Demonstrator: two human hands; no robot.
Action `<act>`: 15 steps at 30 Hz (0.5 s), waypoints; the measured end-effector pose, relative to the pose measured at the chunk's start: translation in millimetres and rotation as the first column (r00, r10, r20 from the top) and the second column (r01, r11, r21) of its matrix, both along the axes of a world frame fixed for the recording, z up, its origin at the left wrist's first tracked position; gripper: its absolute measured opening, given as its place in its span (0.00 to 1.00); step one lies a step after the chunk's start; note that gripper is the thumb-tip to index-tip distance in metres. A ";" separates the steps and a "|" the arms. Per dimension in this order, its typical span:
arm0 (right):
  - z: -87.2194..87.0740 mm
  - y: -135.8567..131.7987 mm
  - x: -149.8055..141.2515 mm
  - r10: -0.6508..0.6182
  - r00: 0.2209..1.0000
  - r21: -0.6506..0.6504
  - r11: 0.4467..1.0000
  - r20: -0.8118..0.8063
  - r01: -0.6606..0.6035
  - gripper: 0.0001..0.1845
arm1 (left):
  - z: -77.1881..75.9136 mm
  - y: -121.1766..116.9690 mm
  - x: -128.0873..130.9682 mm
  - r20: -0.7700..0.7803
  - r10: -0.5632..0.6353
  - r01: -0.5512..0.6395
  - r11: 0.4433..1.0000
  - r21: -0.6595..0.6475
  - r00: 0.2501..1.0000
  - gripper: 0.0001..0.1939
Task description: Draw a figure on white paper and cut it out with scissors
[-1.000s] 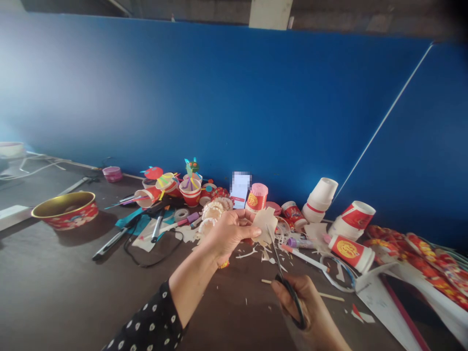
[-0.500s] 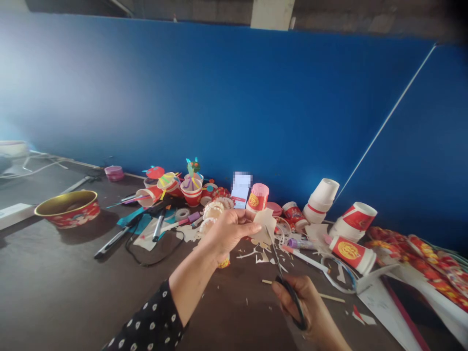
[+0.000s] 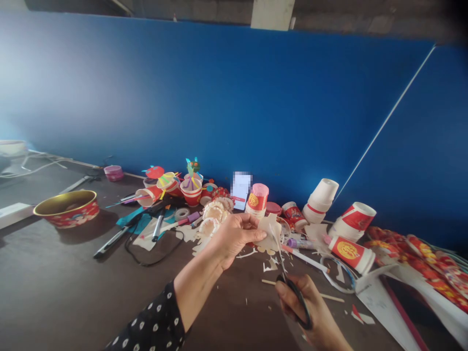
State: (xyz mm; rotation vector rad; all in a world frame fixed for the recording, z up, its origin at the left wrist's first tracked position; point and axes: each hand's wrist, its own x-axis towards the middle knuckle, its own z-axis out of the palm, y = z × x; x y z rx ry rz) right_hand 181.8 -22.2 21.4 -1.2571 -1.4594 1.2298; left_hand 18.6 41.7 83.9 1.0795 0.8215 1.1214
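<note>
Paper piece (image 3: pixel 266 223) pinched in the left hand (image 3: pixel 234 238), with scissors (image 3: pixel 282 263) at it in the right hand (image 3: pixel 306 298).
The pale sheet is held up above the table (image 3: pixel 124 302), in front of the pink-topped cup (image 3: pixel 257 199), probably to give the blades room and let the scraps (image 3: pixel 270 265) drop below. The left thumb and fingers press its near-left side together, likely so the blades can reach the rest; their tips overlap the paper, though how far apart they stand is hard to tell. The left forearm slants in from the lower left, palm side mostly hidden. The right hand curls round the black handles low on the right, angled up and inward. The phone (image 3: pixel 240 193) stands propped upright behind, perhaps so its screen faces the person.
</note>
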 end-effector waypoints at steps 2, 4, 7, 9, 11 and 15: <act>-3.8 -0.6 -0.3 -0.015 1.000 -0.022 1.000 -0.025 0.014 0.27 | 0.3 -1.5 1.5 0.017 0.008 -0.007 1.000 -0.010 1.000 0.12; -8.2 -1.2 0.0 -0.098 0.993 -0.026 0.995 -0.059 0.096 0.25 | 1.0 -3.0 2.7 0.035 0.012 -0.012 1.000 -0.017 0.999 0.13; -11.1 -2.4 0.2 -0.159 0.983 -0.037 0.987 -0.090 0.157 0.24 | 2.3 -5.0 4.1 0.056 0.011 -0.009 0.999 -0.036 0.998 0.13; -9.4 -3.3 -0.3 -0.150 0.984 -0.027 0.989 -0.099 0.148 0.23 | 3.1 -6.1 4.9 0.075 0.005 -0.002 0.999 -0.050 0.997 0.12; -6.0 -4.0 -0.9 -0.135 0.987 -0.004 0.991 -0.093 0.135 0.24 | 3.8 -7.1 5.6 0.090 0.002 0.004 0.998 -0.065 0.996 0.11; -0.2 -4.1 -1.1 -0.113 0.992 0.036 0.993 -0.057 0.115 0.25 | 4.9 -8.4 6.4 0.102 0.009 0.000 0.996 -0.091 0.995 0.11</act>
